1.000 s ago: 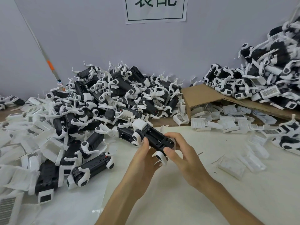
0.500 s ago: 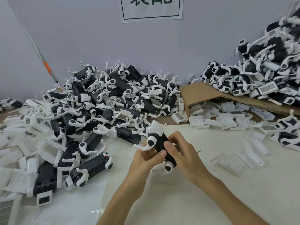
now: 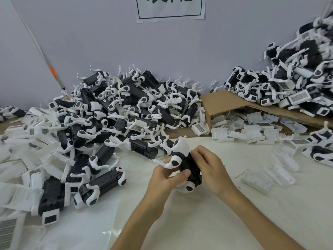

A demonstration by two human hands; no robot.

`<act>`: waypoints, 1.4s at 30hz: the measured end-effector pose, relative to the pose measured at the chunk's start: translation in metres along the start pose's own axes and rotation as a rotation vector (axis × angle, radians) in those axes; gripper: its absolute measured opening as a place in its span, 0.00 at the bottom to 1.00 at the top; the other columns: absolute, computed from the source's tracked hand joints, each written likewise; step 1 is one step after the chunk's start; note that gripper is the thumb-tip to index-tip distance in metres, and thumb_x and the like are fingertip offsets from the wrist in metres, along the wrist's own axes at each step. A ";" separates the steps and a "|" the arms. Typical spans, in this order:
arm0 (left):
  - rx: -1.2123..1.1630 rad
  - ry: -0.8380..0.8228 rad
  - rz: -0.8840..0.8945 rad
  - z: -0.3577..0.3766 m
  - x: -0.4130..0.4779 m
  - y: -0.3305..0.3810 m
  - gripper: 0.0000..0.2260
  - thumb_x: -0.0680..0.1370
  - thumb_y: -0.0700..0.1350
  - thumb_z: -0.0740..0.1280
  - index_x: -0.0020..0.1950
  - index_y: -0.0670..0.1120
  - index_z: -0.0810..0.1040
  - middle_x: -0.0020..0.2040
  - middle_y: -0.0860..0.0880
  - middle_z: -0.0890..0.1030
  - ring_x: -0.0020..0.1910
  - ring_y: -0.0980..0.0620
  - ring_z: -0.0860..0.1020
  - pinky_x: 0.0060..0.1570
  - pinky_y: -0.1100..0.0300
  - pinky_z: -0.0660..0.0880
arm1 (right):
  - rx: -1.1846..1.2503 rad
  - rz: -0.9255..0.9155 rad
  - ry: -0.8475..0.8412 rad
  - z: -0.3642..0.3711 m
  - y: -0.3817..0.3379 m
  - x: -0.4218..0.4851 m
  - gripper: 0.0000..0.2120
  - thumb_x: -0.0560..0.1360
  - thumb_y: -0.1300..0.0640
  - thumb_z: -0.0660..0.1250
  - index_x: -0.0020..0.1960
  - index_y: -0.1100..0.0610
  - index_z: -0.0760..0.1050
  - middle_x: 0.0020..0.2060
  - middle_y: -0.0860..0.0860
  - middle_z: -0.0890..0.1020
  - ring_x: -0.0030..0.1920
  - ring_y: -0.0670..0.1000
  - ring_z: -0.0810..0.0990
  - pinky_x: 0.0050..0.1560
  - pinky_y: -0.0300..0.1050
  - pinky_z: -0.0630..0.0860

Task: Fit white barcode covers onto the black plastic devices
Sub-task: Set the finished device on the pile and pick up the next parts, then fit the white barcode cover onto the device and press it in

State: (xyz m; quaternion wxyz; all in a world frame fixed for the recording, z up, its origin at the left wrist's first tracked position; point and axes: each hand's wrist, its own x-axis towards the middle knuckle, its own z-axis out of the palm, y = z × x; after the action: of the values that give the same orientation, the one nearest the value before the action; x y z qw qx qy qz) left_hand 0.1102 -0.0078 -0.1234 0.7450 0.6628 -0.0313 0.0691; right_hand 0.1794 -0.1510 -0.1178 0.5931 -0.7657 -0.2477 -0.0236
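Far left: loose white covers [image 3: 19,141] lie heaped on the worktop [image 3: 198,222]. Several carry a printed grid label, and the print is too small to read. Beside them, against the wall, sits the heap of black devices [image 3: 126,109], each with white hooked arms.

Centre: the held device [image 3: 189,165] is raised clear of the worktop, directly in front of the person.
- The left hand [image 3: 165,177] grips it from the left, with the thumb laid across the black body and the fingers curled beneath.
- The right hand [image 3: 210,168] grips the opposite side with curled fingers.
- The long axis runs away from the person. The white capped end [image 3: 180,145] is far and high. The other end is near, low and angled slightly right.
- Whether a cover is already seated cannot be told, because the mating face is hidden.

On the wall above hangs a paper sign [image 3: 171,8] with a black frame. Only the lower edge of its characters is in view, so it is not legible.

Right: a tipped cardboard box [image 3: 221,103] releases spilled covers [image 3: 252,127]. Single covers [image 3: 257,181] lie on the worktop near the right hand, on its outer side. The far-right heap [image 3: 297,78] holds devices with barcode labels, which are unreadable.

Assessment: the nearest covers lie to the right, so the right hand is the nearer one. The left hand alone would have to support the device during the reach
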 end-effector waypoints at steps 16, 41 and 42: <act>-0.462 0.296 -0.137 -0.014 0.005 0.011 0.13 0.81 0.55 0.62 0.60 0.53 0.79 0.54 0.51 0.86 0.43 0.57 0.83 0.33 0.64 0.75 | -0.638 0.103 0.176 -0.069 0.009 0.016 0.08 0.77 0.52 0.70 0.56 0.48 0.80 0.55 0.46 0.81 0.53 0.47 0.79 0.58 0.50 0.75; -0.347 0.122 -0.170 0.000 -0.001 0.013 0.20 0.74 0.54 0.72 0.63 0.45 0.82 0.60 0.45 0.84 0.55 0.50 0.83 0.44 0.58 0.81 | 0.360 0.002 -0.009 -0.056 -0.017 0.006 0.13 0.66 0.56 0.77 0.37 0.55 0.72 0.44 0.45 0.83 0.46 0.45 0.83 0.45 0.35 0.77; -0.349 0.121 -0.165 0.000 -0.001 0.012 0.19 0.73 0.54 0.72 0.60 0.46 0.84 0.59 0.44 0.84 0.54 0.50 0.84 0.44 0.58 0.81 | 0.339 0.001 0.015 -0.049 -0.017 0.005 0.14 0.66 0.56 0.78 0.34 0.53 0.72 0.43 0.44 0.84 0.45 0.44 0.83 0.45 0.34 0.77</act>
State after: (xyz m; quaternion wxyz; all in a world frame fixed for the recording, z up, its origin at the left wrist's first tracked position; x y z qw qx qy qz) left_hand 0.1075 -0.0069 -0.1112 0.8523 0.5183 0.0563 0.0412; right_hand 0.1897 -0.1917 -0.0866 0.7156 -0.6546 -0.2435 0.0131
